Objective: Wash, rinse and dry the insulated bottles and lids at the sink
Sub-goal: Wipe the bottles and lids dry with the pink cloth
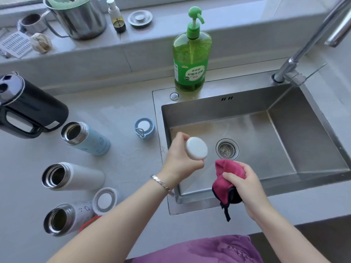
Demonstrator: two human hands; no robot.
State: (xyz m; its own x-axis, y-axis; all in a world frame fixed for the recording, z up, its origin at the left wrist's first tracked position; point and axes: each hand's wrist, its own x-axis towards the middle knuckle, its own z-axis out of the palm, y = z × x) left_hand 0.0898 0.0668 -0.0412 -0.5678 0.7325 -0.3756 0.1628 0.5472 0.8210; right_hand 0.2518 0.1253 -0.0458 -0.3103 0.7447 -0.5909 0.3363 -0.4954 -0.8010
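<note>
My left hand (180, 158) grips a round white lid (196, 148) over the left part of the steel sink (284, 149). Just to its right, my right hand (245, 185) holds a bunched pink cloth (226, 179) above the sink's front edge. Three open insulated bottles stand on the counter at the left: a light blue one (85, 138), a white one (72, 176) and a patterned white one (66, 218). A blue lid (144, 128) rests upside down beside the sink. Another white lid (105, 200) lies upside down between the two nearer bottles.
A green dish soap pump bottle (191, 52) stands behind the sink and the faucet (307, 46) rises at the back right. A black kettle (28, 109) sits at the far left. On the window ledge are a steel pot (79, 18), a small spray bottle (116, 16) and a sink plug (140, 19).
</note>
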